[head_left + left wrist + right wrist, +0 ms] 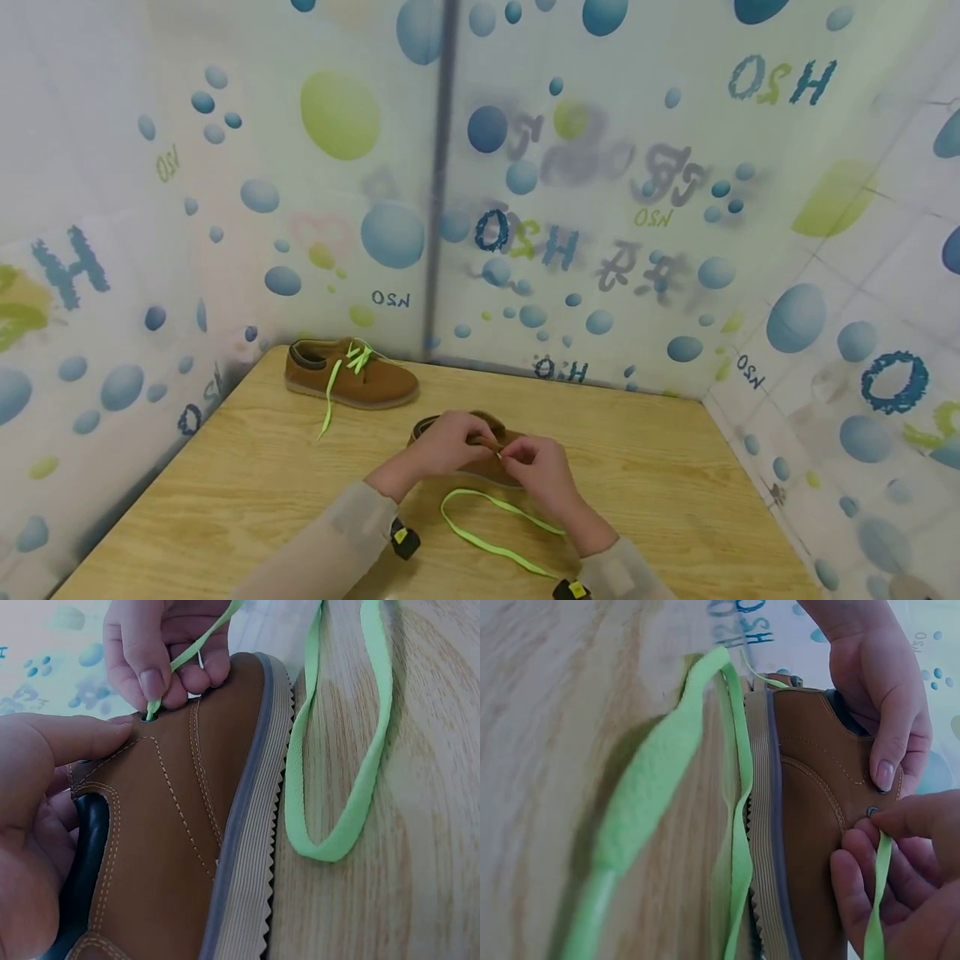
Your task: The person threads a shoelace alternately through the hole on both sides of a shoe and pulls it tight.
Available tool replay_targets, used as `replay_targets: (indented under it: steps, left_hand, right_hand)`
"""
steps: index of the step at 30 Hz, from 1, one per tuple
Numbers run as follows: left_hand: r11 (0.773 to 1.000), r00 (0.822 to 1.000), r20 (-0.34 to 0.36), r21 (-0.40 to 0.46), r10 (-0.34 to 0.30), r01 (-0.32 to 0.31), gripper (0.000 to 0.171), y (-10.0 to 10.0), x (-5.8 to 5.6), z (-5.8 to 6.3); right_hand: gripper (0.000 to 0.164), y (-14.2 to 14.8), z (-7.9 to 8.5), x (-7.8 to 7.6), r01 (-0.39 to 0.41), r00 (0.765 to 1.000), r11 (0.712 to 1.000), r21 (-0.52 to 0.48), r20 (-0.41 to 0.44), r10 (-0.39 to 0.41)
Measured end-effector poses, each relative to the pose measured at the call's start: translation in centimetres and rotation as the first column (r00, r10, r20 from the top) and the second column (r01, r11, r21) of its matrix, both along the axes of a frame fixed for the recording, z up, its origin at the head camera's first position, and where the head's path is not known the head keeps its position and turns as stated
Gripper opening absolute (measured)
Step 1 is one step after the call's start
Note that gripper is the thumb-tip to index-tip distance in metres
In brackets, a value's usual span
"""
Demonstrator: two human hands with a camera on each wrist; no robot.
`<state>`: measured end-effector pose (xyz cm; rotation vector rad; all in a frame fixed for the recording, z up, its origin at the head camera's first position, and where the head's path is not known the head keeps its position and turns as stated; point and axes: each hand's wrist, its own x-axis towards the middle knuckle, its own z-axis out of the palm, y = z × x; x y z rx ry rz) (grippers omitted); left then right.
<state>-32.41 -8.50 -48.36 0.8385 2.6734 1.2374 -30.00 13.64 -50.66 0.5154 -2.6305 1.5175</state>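
Observation:
A brown shoe (161, 832) with a pale ridged sole stands on the table, its toe pointing right in the head view. My left hand (448, 443) grips its eyelet flap, thumb on the outer leather and the other fingers inside the opening. Close beside that thumb, my right hand (542, 473) pinches a neon green shoelace (880, 889) right at an eyelet (871, 811). In the left wrist view the lace enters this eyelet between thumb and fingertip. The rest of the lace lies in a long loop on the tabletop, on the near side of the shoe.
A second brown shoe (382, 385) stands at the table's back left, green lace (330, 396) threaded in it, one end hanging onto the wood. The wooden table (660, 517) meets curtains (645, 250) printed with bubbles at the back and a wall at right.

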Motion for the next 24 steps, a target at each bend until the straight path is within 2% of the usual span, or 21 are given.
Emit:
replay_targets:
  steps: [7, 14, 20, 24]
  left_hand:
    - [1.000, 1.000, 0.006, 0.017, -0.007, 0.007, 0.011, -0.03, -0.28, -0.36]
    - [1.000, 0.999, 0.028, 0.025, -0.016, 0.015, 0.012, 0.07, -0.13, -0.19]
    - [0.998, 0.995, 0.089, 0.046, -0.035, 0.031, 0.013, 0.09, -0.03, -0.08]
    - [0.997, 0.989, 0.147, 0.074, -0.025, 0.014, 0.028, 0.10, 0.17, 0.13]
  right_hand:
    - [0.006, -0.16, -0.28, -0.02, 0.058, 0.998, 0.998, 0.024, 0.013, -0.058]
    - [0.007, -0.30, -0.51, -0.08, 0.065, 0.998, 0.998, 0.008, 0.007, -0.065]
    - [0.011, -0.43, -0.59, -0.04, 0.084, 0.996, 0.996, 0.023, -0.017, -0.084]
    - [0.012, -0.51, -0.51, 0.02, 0.093, 0.995, 0.995, 0.038, -0.028, -0.092]
